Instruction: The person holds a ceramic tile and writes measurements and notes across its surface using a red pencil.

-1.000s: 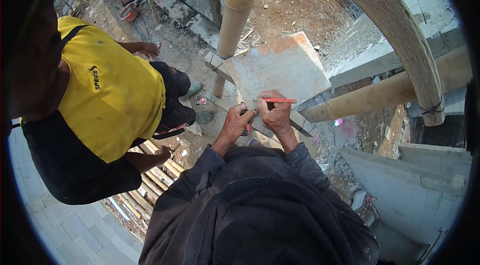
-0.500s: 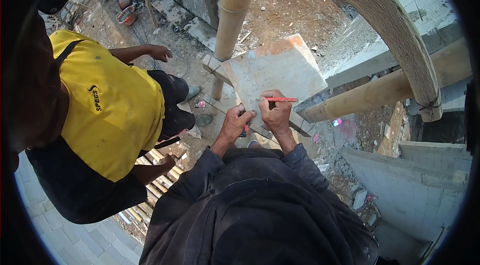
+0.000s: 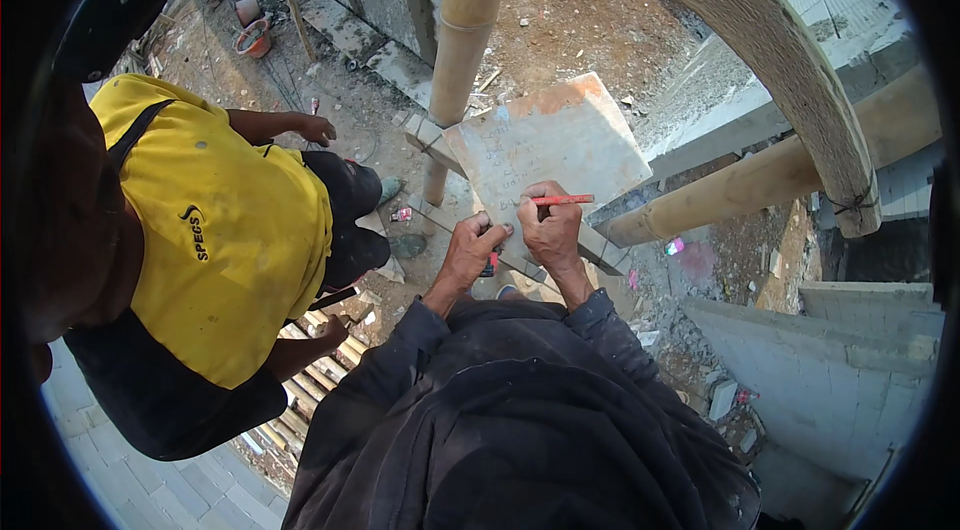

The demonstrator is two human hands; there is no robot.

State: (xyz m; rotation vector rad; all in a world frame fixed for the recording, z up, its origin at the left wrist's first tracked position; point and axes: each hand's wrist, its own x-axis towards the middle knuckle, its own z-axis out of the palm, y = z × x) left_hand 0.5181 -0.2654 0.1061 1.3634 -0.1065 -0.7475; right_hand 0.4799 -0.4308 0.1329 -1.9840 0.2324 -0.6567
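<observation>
A pale, worn flat board (image 3: 575,135) with pencil marks and an orange-stained far corner lies tilted before me. My right hand (image 3: 551,233) rests on its near part, fingers closed round a red pencil (image 3: 563,199) whose tip end is hidden by the fingers. Close beside it, my left hand (image 3: 468,252) is closed at the board's near left edge, thumb on top and the other fingers curled. Just under that hand shows a small red and dark object (image 3: 490,264); I cannot tell whether it is held.
At my left stands a person in a yellow shirt (image 3: 220,240). A bamboo post (image 3: 466,25) rises beyond the board, and a bamboo pole (image 3: 730,188) crosses at right under a curved timber (image 3: 770,45). Bamboo poles (image 3: 300,395) lie low at left; a block wall (image 3: 820,360) stands right.
The person in yellow has shifted slightly, their near hand moving down a little. My hands, the pencil and the board stay almost where they were.
</observation>
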